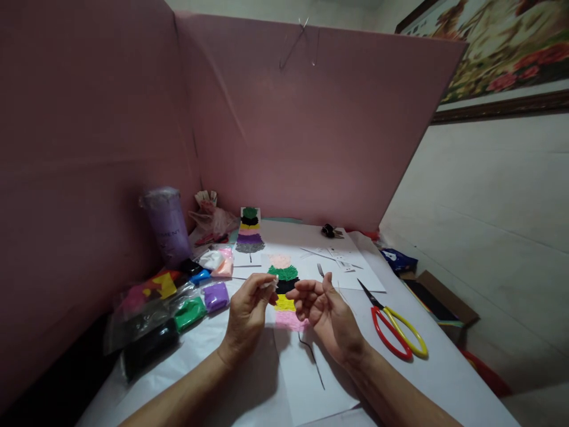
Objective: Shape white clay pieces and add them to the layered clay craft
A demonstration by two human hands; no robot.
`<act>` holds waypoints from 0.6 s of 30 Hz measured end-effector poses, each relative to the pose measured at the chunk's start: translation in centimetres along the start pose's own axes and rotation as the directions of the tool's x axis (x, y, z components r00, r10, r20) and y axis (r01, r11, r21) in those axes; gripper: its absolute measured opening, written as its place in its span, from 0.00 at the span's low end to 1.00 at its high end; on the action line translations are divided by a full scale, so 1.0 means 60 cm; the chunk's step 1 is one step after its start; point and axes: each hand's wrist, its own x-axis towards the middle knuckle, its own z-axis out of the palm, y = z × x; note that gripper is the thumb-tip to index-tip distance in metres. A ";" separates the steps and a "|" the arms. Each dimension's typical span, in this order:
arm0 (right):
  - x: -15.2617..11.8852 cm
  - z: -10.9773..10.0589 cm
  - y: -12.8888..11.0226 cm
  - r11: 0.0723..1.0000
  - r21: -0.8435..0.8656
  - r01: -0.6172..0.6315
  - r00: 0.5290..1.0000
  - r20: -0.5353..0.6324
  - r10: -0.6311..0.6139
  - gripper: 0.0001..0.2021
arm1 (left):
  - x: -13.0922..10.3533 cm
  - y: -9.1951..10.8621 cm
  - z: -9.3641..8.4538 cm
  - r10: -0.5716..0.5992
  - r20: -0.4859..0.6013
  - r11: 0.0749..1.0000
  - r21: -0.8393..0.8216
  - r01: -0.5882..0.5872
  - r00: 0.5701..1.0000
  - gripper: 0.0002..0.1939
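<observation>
Left hand (247,308) pinches white scrap (271,284); striped clay picture (288,321) below-right of pinch, long axis pointing away; right hand (328,309) nearer, loosely spread.

Dark capital letters on the purple cup (165,220) read "MENT", any letters before them being unclear. Marks on the framed picture (511,50) and pale print on the blue packet (399,260) are too small to read.

Picture (287,285): 5 bands, peach to pink
</observation>
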 end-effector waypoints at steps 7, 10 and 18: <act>0.000 0.000 0.003 0.997 -0.056 0.054 0.999 0.010 -0.054 0.24 | -0.001 0.001 0.001 0.224 0.225 0.973 0.007 -0.232 0.948 0.07; -0.002 0.002 0.001 0.987 -0.123 0.105 0.994 -0.007 -0.107 0.21 | -0.002 -0.001 0.000 0.165 0.144 0.986 0.007 -0.168 0.976 0.07; -0.002 0.002 0.006 0.966 -0.179 0.185 0.982 0.003 -0.188 0.16 | 0.000 0.003 0.004 0.373 0.272 0.911 0.075 -0.406 0.887 0.12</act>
